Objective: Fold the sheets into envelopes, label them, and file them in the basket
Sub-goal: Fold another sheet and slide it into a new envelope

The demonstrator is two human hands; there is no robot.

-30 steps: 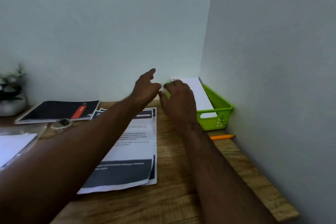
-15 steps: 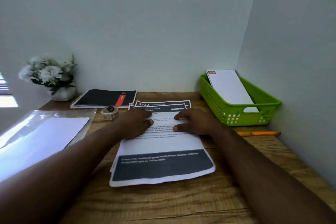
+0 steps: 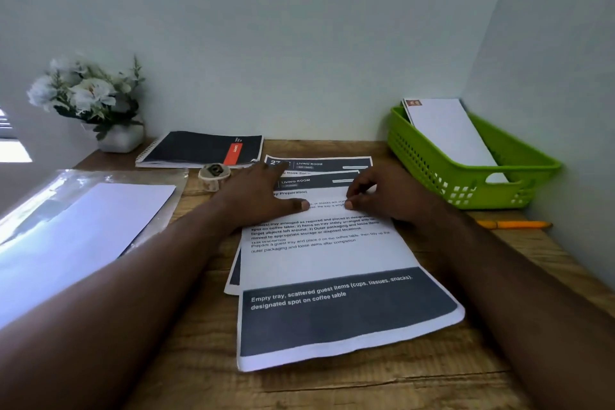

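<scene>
A stack of printed sheets (image 3: 332, 260) with dark header and footer bands lies on the wooden desk (image 3: 332, 386) in front of me. My left hand (image 3: 263, 198) rests flat on the upper left part of the top sheet. My right hand (image 3: 387, 196) lies on its upper right part, fingers bent, thumb tip and fingertips touching the paper. At the right, against the corner walls, stands a green basket (image 3: 466, 186) with a white envelope (image 3: 449, 133) leaning inside it, a small red mark at its top corner.
An orange pen (image 3: 512, 225) lies before the basket by the right wall. A tape roll (image 3: 214, 173) and a black notebook (image 3: 199, 148) sit behind my left hand. A clear sleeve holding white paper (image 3: 83, 220) covers the left; a flower pot (image 3: 90, 100) stands far left.
Both hands came back from the basket, where the envelope now stays, and settled on the top sheet. My view swung left and down; the right fingers have since bent.
</scene>
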